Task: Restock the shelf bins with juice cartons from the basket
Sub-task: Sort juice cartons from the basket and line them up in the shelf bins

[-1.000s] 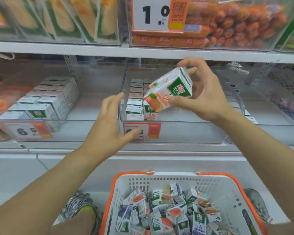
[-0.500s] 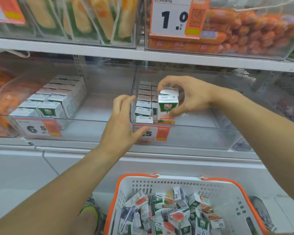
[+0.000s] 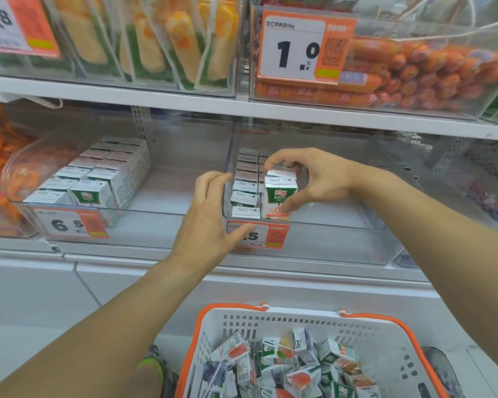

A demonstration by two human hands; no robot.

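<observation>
Far left I see a clear plastic shelf bin (image 3: 167, 208) with rows of white cartons and bare floor beside them. My left hand (image 3: 210, 214) rests, fingers relaxed, on the left front corner of the middle clear plastic bin (image 3: 342, 242). My right hand (image 3: 314, 179) pinches the green-and-white orange-juice carton (image 3: 279, 196), upright at the front of its second row; the bin's right side lies open. Below, the white basket with orange rim (image 3: 365, 334) holds jumbled cartons.

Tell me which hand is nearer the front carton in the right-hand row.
Right. The right hand grips that juice carton; the left hand is open beside the clear bin.
</observation>
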